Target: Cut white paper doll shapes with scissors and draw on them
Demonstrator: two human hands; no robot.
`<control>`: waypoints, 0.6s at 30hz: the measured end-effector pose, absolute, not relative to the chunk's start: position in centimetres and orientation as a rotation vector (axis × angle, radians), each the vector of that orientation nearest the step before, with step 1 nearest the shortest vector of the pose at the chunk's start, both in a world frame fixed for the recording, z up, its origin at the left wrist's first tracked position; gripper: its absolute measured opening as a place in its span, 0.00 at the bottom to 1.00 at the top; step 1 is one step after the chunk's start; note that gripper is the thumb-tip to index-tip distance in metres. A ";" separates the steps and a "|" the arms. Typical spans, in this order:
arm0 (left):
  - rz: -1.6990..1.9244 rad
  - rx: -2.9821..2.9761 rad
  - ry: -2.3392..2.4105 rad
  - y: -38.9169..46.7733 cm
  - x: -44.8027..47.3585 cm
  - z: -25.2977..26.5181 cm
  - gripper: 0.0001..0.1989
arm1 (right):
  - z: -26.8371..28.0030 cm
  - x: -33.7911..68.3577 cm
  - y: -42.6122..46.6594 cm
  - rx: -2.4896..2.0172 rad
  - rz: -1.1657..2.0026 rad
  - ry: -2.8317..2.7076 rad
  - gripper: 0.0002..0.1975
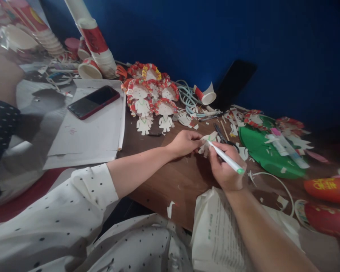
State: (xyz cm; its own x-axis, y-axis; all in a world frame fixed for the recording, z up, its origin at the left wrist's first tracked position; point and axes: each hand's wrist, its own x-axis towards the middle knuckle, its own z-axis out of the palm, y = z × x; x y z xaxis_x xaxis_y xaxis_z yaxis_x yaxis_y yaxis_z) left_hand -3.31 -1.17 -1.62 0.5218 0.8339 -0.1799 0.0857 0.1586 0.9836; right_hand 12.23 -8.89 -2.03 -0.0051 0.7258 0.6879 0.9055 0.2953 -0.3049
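Observation:
My right hand [226,166] is closed round a white marker [227,158] with a green end. The marker's tip meets a small white paper doll cutout [205,145], which bears a green line. My left hand [187,143] pinches the cutout's left edge between thumb and fingers. Just behind, dark-handled scissors [225,136] lie partly hidden by my right hand. To the left of the cutout stands a cluster of similar paper dolls [166,121] with red curled paper hair, some with green lines at the neck.
A phone [95,102] rests on a white board [87,139] at left. Stacked paper cups [98,49] and a coiled cable [187,96] are at the back. At right lie a green disc [260,151], paper scraps and red cups [325,215]. A white paper bag [215,234] is near me.

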 end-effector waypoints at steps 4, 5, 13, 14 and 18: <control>0.649 1.328 0.902 -1.2 -3.3 -1.7 0.09 | -2.1 12.3 -8.9 -1.460 -0.292 -1.799 0.08; 0.650 1.334 0.901 -1.2 -3.3 -1.8 0.09 | -2.1 12.3 -8.9 -1.452 -0.297 -1.807 0.08; 0.620 1.352 0.934 -1.5 -3.4 -1.0 0.09 | -1.8 12.1 -9.0 -1.449 -0.283 -1.783 0.07; 0.623 1.367 0.945 -1.5 -3.4 -0.9 0.09 | -1.7 12.0 -9.0 -1.449 -0.279 -1.764 0.06; 0.636 1.401 0.955 -1.4 -3.5 -1.0 0.10 | -1.3 11.7 -9.3 -1.454 -0.287 -1.682 0.07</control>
State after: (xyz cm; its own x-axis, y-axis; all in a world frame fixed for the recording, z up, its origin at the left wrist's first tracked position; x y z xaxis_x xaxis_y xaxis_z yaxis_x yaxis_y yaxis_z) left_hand -3.47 -1.44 -0.98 0.5030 0.8462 -0.1757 0.1637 0.1063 0.9808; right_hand 11.73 -9.34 -1.34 0.0600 0.6890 0.7223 0.8895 0.2914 -0.3519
